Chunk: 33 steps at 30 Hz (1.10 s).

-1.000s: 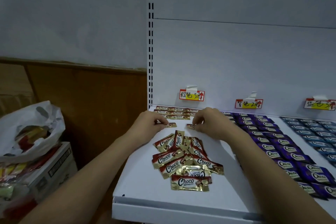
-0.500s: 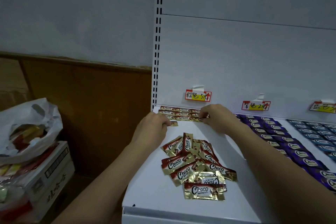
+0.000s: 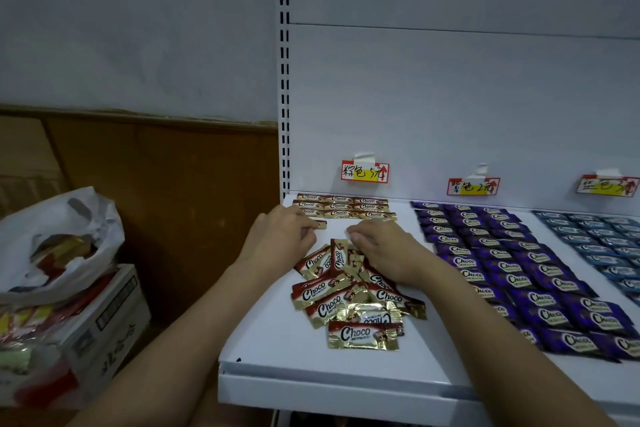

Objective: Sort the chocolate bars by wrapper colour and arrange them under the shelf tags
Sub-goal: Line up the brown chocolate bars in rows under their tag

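— What do our hands hold?

— Our left hand (image 3: 282, 241) pinches one brown bar (image 3: 317, 224) just under the brown rows (image 3: 343, 207), below the brown tag (image 3: 364, 172). Our right hand (image 3: 382, 250) rests with curled fingers on the loose brown pile (image 3: 349, 291); whether it grips one, we cannot tell.

— And the purple bars (image 3: 512, 265)?

— In rows under their own tag (image 3: 472, 186).

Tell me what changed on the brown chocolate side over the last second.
The right hand carried a brown bar to the back rows under the brown tag, let it go, and came back to the loose pile. The left hand stayed put, holding a bar in front of the rows. Purple bars and blue bars unchanged.
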Motion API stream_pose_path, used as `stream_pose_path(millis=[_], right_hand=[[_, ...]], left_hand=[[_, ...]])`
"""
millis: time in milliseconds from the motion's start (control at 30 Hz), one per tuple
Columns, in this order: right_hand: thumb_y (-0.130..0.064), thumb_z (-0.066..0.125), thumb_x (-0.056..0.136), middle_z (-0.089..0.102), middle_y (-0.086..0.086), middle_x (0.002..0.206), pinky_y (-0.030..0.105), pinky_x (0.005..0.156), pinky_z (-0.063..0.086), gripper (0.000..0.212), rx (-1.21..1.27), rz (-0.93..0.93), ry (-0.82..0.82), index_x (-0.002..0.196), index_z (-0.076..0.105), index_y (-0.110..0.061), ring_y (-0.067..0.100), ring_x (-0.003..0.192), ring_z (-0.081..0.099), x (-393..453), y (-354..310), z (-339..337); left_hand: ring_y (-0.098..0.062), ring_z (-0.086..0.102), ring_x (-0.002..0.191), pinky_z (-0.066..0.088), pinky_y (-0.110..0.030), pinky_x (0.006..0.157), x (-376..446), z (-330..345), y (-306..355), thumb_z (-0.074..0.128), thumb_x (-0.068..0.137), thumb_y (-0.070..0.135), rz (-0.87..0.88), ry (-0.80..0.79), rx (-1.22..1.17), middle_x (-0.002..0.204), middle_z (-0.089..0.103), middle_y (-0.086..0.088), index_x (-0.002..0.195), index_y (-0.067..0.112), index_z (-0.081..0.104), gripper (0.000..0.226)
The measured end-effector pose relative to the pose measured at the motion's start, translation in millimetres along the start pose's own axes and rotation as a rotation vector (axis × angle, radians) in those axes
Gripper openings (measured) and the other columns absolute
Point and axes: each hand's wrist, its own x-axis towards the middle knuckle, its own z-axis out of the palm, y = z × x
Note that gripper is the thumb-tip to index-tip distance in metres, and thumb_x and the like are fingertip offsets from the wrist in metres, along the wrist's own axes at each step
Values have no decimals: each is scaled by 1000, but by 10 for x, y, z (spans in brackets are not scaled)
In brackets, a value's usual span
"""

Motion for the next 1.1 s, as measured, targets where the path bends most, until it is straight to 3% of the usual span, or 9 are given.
stream_pose_path(millis=[100, 533, 633, 700, 833, 933, 1033, 1100], right_hand=[[-33, 38, 103, 46, -3, 145, 46, 108, 33, 37, 19, 24, 19, 136, 53, -26, 22, 133, 38, 0, 55, 7], [-28, 41, 103, 46, -2, 146, 46, 110, 32, 35, 111, 1, 6, 135, 54, -24, 21, 135, 39, -29, 105, -15], [-26, 39, 104, 51, -1, 141, 37, 108, 36, 34, 212, 19, 44, 132, 58, -21, 19, 131, 44, -44, 87, -46], [-24, 41, 104, 55, -1, 137, 27, 99, 37, 32, 299, 26, 108, 128, 61, -19, 17, 126, 48, -60, 70, -87], [-22, 47, 101, 64, -4, 122, 26, 87, 42, 26, 326, 8, 157, 114, 69, -20, 12, 109, 56, -68, 67, -162], [-23, 52, 98, 66, -8, 112, 29, 89, 45, 22, 355, -7, 132, 105, 73, -22, 9, 104, 58, -71, 73, -176], [-25, 55, 97, 68, -9, 107, 28, 88, 46, 20, 363, -27, 123, 103, 74, -22, 7, 101, 59, -74, 73, -178], [-26, 56, 96, 68, -11, 103, 27, 83, 46, 19, 359, -41, 127, 101, 74, -23, 6, 98, 59, -72, 78, -174]], left_hand=[[-12, 52, 108, 46, -34, 84, -2, 5, -5, 45, 97, 36, -1, -16, -4, 123, 62, 10, 120, 37, 66, 32], [-12, 43, 120, 37, -37, 94, 15, 28, -33, 40, 99, 35, 13, -100, 18, 134, 52, 12, 131, 39, 57, 36], [-11, 42, 118, 35, -33, 94, -5, 0, -26, 47, 98, 30, 21, 58, -61, 129, 55, 11, 126, 35, 61, 31], [-8, 43, 111, 33, -27, 90, -26, -71, -10, 50, 98, 28, 1, 141, -196, 119, 58, 13, 118, 33, 66, 26], [1, 43, 104, 30, -19, 79, -50, -249, 71, 56, 93, 40, -5, -111, -450, 115, 60, 19, 108, 37, 70, 20], [-1, 46, 105, 34, -17, 77, -63, -348, 196, 62, 87, 49, -2, -306, -528, 116, 59, 14, 104, 35, 73, 25], [-7, 50, 106, 39, -19, 76, -87, -384, 285, 69, 85, 41, -58, -327, -601, 115, 58, 11, 99, 30, 74, 18], [-4, 56, 96, 44, -13, 67, -92, -394, 318, 71, 85, 31, -110, -304, -702, 109, 58, 11, 92, 26, 73, 9]])
